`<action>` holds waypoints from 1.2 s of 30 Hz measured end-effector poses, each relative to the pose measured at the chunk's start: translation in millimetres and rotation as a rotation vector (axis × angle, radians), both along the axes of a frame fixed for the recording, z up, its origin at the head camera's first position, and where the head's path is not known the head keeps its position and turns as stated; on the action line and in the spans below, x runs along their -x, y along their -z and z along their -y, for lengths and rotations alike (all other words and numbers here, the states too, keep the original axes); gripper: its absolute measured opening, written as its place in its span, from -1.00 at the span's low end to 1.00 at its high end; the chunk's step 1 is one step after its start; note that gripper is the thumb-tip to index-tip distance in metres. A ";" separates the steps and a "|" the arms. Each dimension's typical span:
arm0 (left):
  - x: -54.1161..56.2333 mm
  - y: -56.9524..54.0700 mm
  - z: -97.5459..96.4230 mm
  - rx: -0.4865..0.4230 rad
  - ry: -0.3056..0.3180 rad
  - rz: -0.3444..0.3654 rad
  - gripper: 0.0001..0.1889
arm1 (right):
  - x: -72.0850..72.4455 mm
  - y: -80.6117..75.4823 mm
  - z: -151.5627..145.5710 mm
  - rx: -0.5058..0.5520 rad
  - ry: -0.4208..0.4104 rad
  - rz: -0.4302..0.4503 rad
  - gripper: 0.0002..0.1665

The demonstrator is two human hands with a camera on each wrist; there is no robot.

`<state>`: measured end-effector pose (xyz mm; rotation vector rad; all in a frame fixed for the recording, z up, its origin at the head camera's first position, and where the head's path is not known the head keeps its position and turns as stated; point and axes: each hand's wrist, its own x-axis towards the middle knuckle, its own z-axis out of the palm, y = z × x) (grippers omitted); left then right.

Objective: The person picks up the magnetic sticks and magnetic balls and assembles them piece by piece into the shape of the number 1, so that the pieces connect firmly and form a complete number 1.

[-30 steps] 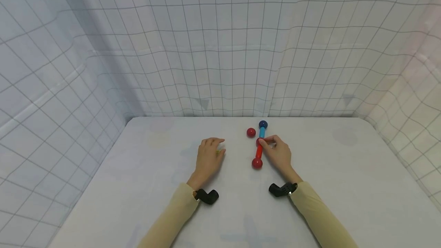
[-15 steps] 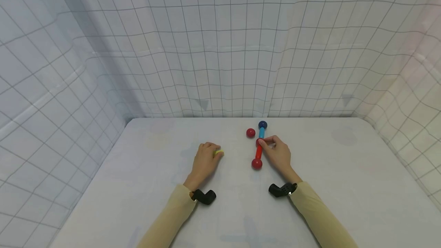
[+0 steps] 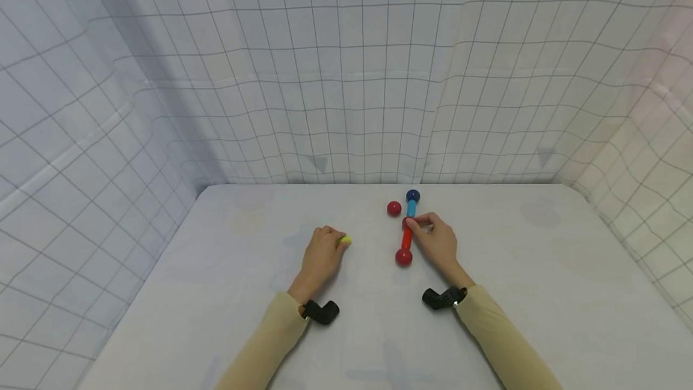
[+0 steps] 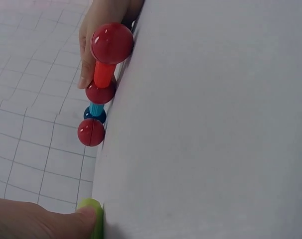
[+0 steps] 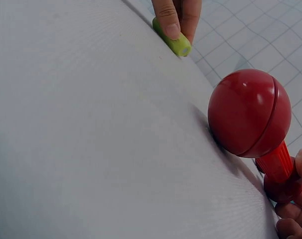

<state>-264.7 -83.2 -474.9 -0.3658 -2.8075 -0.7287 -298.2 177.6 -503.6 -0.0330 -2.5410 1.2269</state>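
In the head view my left hand (image 3: 322, 256) pinches a short yellow-green rod (image 3: 346, 240) just above or on the white table; the right wrist view shows thumb and fingers on this rod (image 5: 177, 41). To the right, my right hand (image 3: 440, 247) holds the middle red ball (image 3: 405, 222) of a joined ball-and-rod chain. A red rod (image 3: 406, 239) runs from it to a larger-looking red ball (image 3: 403, 257) at the near end. A light blue rod (image 3: 411, 209) leads to a dark blue ball (image 3: 413, 196) at the far end.
A loose red ball (image 3: 394, 208) lies left of the chain's far part, close to it. The white table (image 3: 243, 294) ends at a back edge against a white gridded curtain (image 3: 357, 77), which also hangs at both sides.
My left hand has drawn slightly back and its thumb and fingers have closed on the yellow-green rod, whose end now shows more. The right hand and the chain have stayed in place.
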 end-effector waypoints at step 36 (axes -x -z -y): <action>-13.2 -10.2 -17.2 -0.248 0.161 0.143 -0.84 | 1.2 2.2 -1.7 0.020 -0.005 -0.013 -0.56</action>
